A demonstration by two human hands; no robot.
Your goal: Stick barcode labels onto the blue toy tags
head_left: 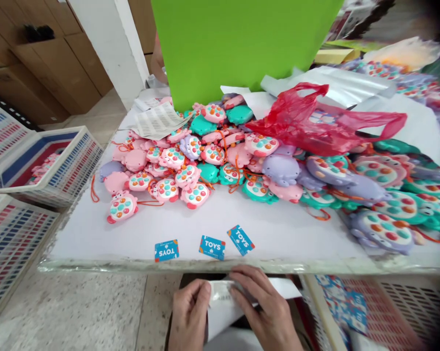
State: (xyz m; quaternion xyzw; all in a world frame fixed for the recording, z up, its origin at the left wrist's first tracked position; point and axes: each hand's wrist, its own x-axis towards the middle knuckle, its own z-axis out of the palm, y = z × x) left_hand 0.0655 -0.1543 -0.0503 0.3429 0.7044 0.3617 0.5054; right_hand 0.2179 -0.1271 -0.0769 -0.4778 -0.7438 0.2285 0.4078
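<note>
Below the table's front edge, my left hand (189, 312) and my right hand (263, 307) both pinch a white sheet of paper (223, 304) between them. On the white table (278, 234) just above my hands lie three blue "TOYS" stickers (212, 246) in a row. Behind them spreads a big heap of pink, teal and purple toy phones (220, 161) with coloured buttons and orange cords. One pink toy (122, 207) sits apart at the heap's front left.
A red plastic bag (315, 122) lies on the heap. A green board (238, 44) stands at the table's back, beside printed leaflets (157, 119). Striped plastic crates (40, 161) stand to the left, another crate (388, 312) at lower right. Cardboard boxes (40, 58) are stacked far left.
</note>
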